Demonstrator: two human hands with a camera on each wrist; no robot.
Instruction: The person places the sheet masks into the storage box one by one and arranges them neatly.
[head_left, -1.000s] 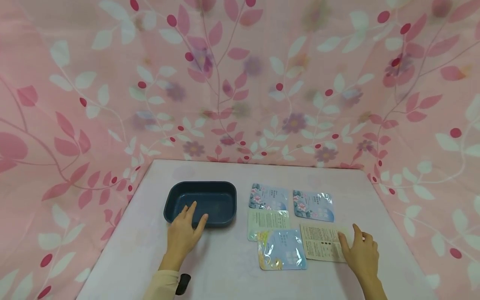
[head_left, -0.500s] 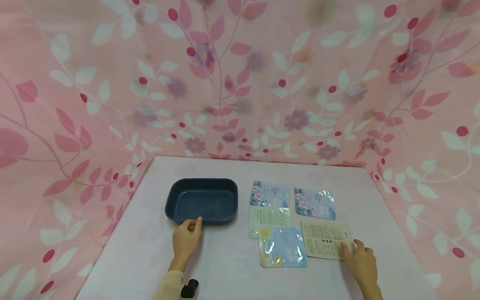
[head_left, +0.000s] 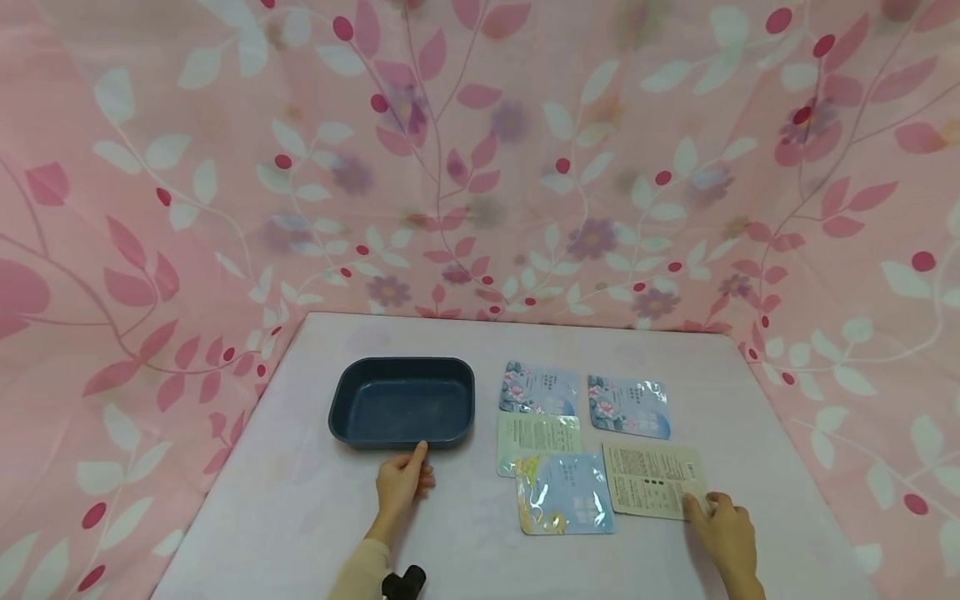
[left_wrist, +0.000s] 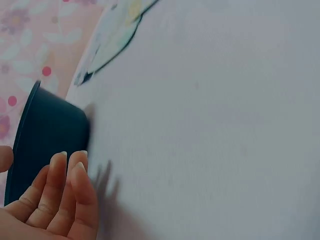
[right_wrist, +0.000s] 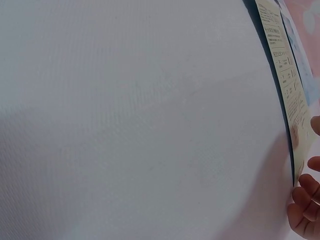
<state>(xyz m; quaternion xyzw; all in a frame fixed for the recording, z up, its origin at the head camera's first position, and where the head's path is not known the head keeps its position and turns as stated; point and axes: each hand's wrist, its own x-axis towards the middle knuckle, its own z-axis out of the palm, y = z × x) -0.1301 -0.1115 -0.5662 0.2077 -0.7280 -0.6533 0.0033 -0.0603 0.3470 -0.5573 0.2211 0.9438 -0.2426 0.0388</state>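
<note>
My left hand point(head_left: 402, 482) is at the front rim of a dark blue rectangular tray point(head_left: 405, 404), its thumb tip at the rim. In the left wrist view the loosely bent fingers point(left_wrist: 77, 195) are outside the tray wall point(left_wrist: 52, 130). My right hand point(head_left: 723, 529) is at the lower right corner of a cream printed sheet mask packet point(head_left: 652, 479), thumb over that corner. The right wrist view shows this packet point(right_wrist: 287, 80) edge-on, with bent fingers point(right_wrist: 302, 212) by its near end. Whether it is pinched there is hard to see.
Two blue floral packets point(head_left: 538, 390) lie behind, one to the right. A green printed packet point(head_left: 538, 437) is partly under a blue and yellow one point(head_left: 566, 496). Pink floral cloth point(head_left: 480, 167) surrounds the white table point(head_left: 270, 500) at the back and sides.
My left hand has drawn back from over the tray and slid right along its front rim. My right hand has come down slightly to the cream packet's corner. Tray and packets stay put.
</note>
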